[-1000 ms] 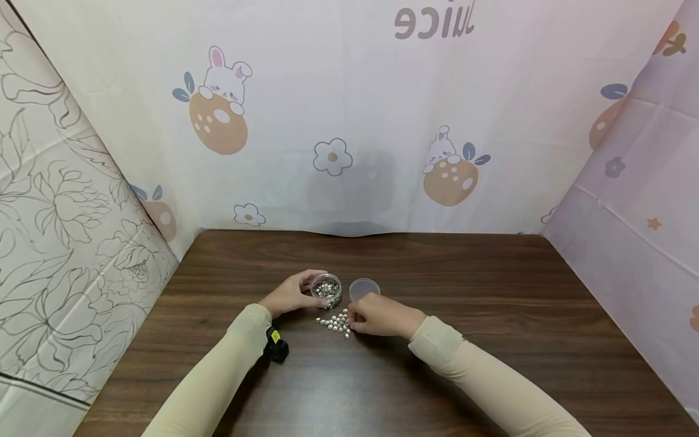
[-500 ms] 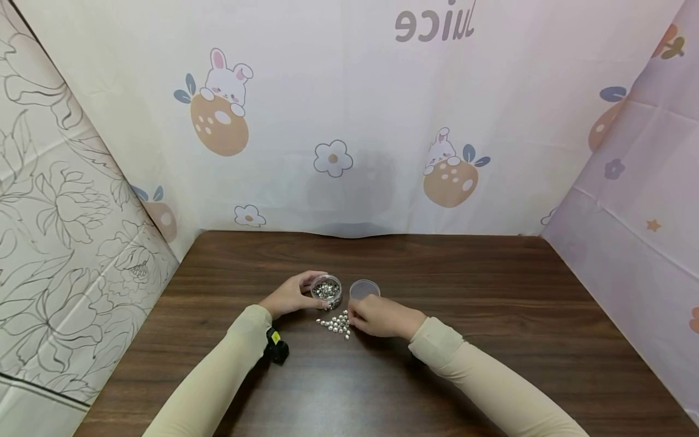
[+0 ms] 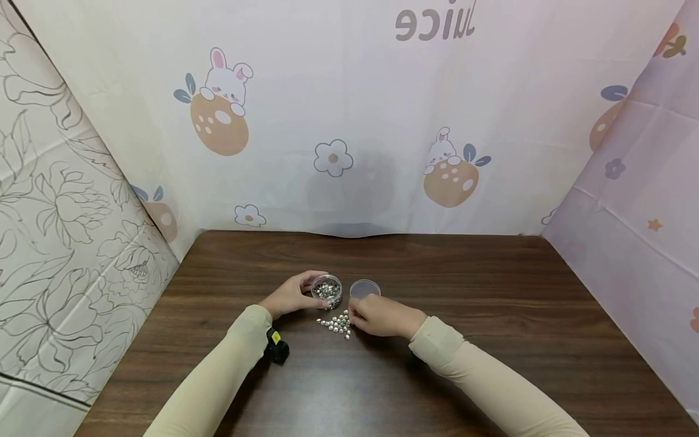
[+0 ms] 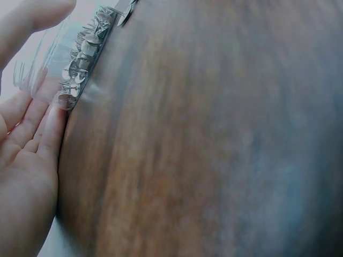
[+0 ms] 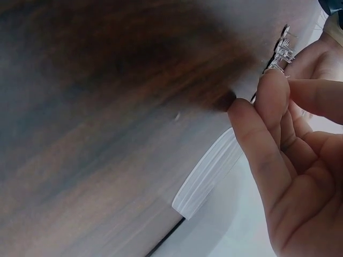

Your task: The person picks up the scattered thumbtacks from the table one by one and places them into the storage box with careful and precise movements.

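Loose pins [image 3: 335, 325] lie just left of the right grip [image 3: 382, 315], which is nearest and drawn narrow, though I can't see if it holds one; the left grip [image 3: 292, 295] holds the tub [image 3: 338, 299] behind the pins.

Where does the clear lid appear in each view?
Head: the clear lid, just right of and below centre, partly hidden by the right hand.
Left wrist: not in it.
Right wrist: the clear lid, below and right of centre.
Shared landmark: the left hand, in all three.
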Demonstrator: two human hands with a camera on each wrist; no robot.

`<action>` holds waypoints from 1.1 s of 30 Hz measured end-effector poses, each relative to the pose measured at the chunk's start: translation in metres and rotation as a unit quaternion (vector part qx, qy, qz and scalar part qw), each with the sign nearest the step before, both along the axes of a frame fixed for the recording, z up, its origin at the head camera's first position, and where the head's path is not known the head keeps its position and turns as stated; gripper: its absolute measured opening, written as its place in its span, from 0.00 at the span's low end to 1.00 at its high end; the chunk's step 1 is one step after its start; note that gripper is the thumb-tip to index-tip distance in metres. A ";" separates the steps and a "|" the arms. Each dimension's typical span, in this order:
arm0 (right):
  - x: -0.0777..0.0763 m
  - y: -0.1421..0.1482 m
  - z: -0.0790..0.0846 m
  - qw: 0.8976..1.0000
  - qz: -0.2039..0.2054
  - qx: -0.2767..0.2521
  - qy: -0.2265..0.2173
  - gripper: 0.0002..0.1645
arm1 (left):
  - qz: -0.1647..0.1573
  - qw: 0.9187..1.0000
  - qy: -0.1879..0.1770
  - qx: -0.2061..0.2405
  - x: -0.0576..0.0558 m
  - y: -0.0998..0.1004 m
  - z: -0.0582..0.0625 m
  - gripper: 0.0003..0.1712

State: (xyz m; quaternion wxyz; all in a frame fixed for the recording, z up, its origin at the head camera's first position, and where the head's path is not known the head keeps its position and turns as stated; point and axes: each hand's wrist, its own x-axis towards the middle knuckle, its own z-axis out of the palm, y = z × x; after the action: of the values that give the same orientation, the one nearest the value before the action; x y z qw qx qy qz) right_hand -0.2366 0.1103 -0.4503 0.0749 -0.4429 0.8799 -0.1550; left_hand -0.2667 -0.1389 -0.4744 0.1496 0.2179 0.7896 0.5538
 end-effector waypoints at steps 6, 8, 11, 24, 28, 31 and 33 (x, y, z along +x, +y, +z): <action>-0.001 0.000 0.002 1.000 -0.002 -0.003 -0.015 0.08 | -0.001 1.000 -0.002 0.005 0.000 0.000 0.000 0.40; -0.002 0.001 0.002 1.000 -0.008 -0.003 -0.029 0.08 | -0.002 1.000 -0.001 0.006 0.000 0.000 0.000 0.39; -0.004 0.001 0.002 0.998 -0.019 0.000 -0.055 0.07 | -0.004 1.000 0.000 0.005 0.000 0.000 0.000 0.39; -0.013 -0.005 0.003 0.997 -0.024 -0.073 -0.021 0.04 | -0.006 1.000 -0.004 0.001 0.001 0.000 0.001 0.40; -0.017 -0.010 0.001 0.993 -0.049 -0.106 0.016 0.03 | -0.005 1.000 -0.006 0.001 0.000 0.000 0.001 0.40; -0.021 -0.015 0.003 0.989 -0.066 -0.124 0.034 0.03 | -0.003 1.000 -0.008 0.000 0.000 0.000 0.002 0.40; -0.023 -0.018 0.004 0.988 -0.075 -0.130 0.042 0.02 | -0.003 1.000 -0.010 0.000 0.000 -0.001 0.002 0.40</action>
State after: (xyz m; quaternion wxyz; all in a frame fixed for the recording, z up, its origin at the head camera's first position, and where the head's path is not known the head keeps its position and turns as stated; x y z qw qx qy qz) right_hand -0.2598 0.0927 -0.4466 -0.0327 -0.3878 0.8853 -0.2546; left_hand -0.2666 -0.1394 -0.4727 0.1596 0.2148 0.7872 0.5556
